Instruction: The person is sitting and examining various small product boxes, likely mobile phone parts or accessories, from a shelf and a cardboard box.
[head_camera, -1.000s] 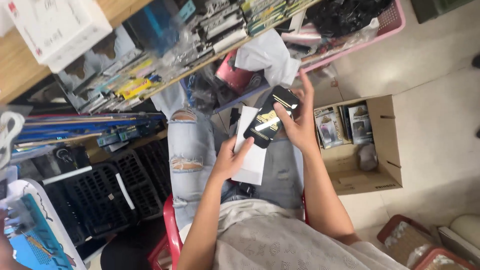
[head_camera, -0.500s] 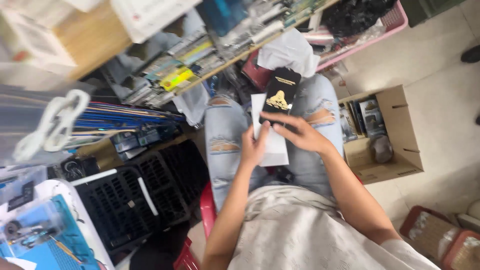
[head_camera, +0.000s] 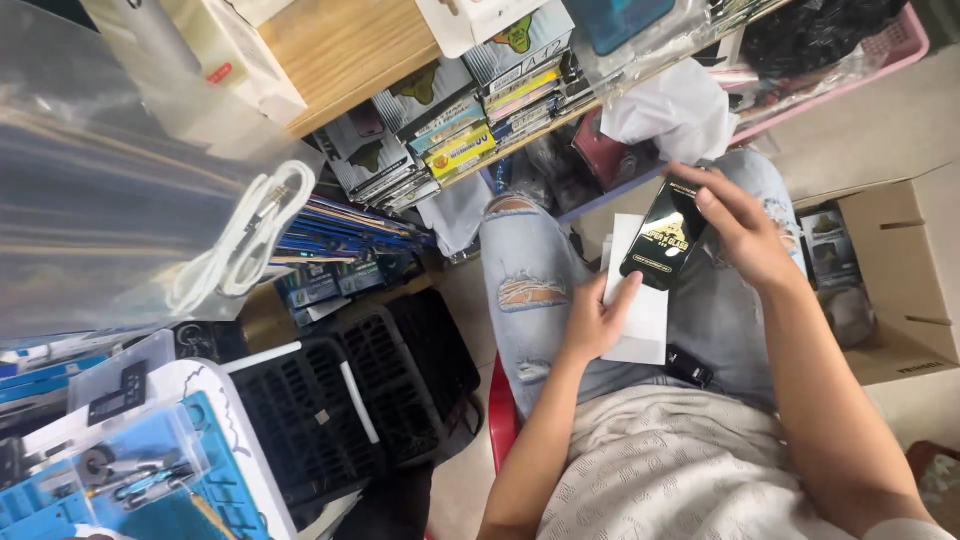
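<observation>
Over the lap, right hand (head_camera: 745, 235) gripping black packet (head_camera: 664, 236), left hand (head_camera: 592, 320) seemingly pinching white sleeve (head_camera: 640, 310)

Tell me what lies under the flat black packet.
Under the flat black packet in the right hand lies a white card, pinned by the left hand; anything underneath is hidden.
</observation>
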